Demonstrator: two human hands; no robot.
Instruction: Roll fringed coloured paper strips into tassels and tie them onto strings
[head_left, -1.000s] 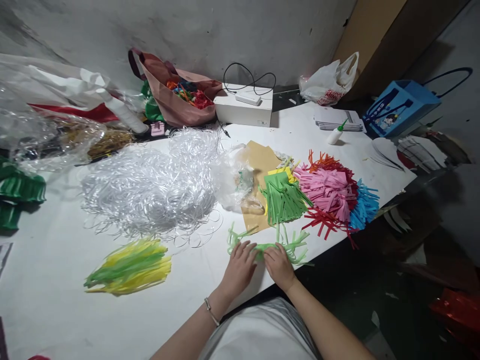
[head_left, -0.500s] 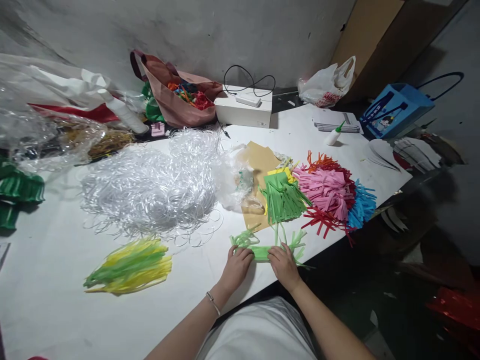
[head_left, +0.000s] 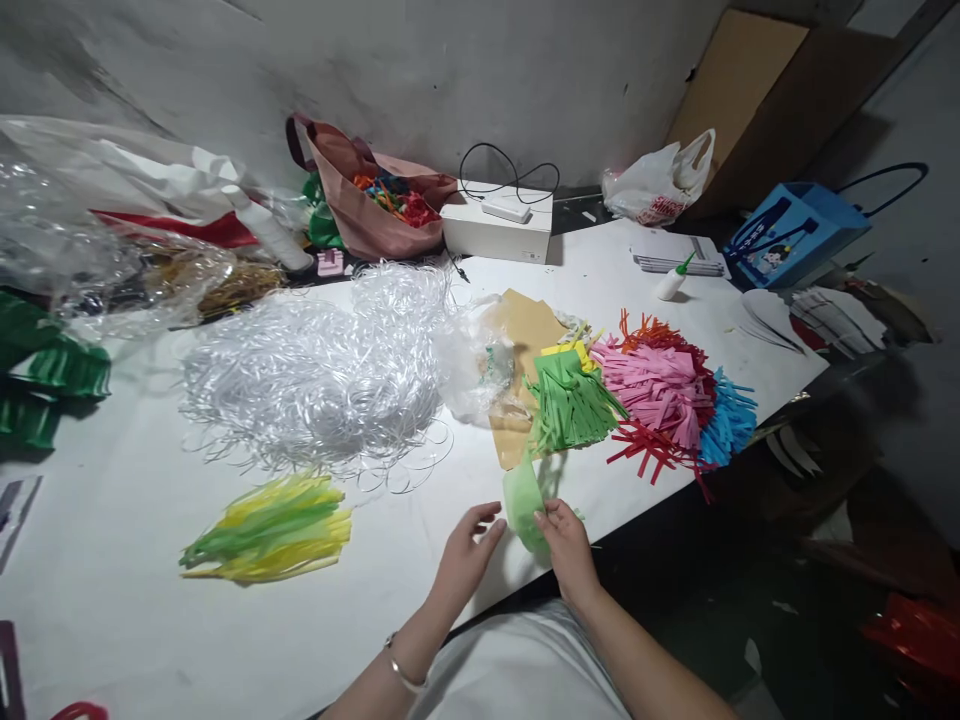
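My right hand [head_left: 568, 550] pinches a light green fringed paper strip [head_left: 523, 505], which curls upright above the near edge of the table. Just left of the strip is my left hand [head_left: 474, 545], its thumb and fingers apart with nothing between them. Beyond the strip lies a bundle of darker green fringed paper [head_left: 571, 402], partly on a tan sheet [head_left: 512, 440]. A yellow and green tassel bundle [head_left: 270, 530] rests on the table to the left of my hands.
A big heap of white shredded strands [head_left: 315, 380] covers the middle left. Pink fringe [head_left: 652, 385] and blue fringe [head_left: 727, 418] lie at the right. Farther back are a glue bottle [head_left: 673, 280], a white box [head_left: 495, 232], a pink bag [head_left: 367, 215] and a blue bag [head_left: 799, 235].
The light green strip was flat on the table under both hands. Now it is lifted and curled in my right hand, and my left hand has let go.
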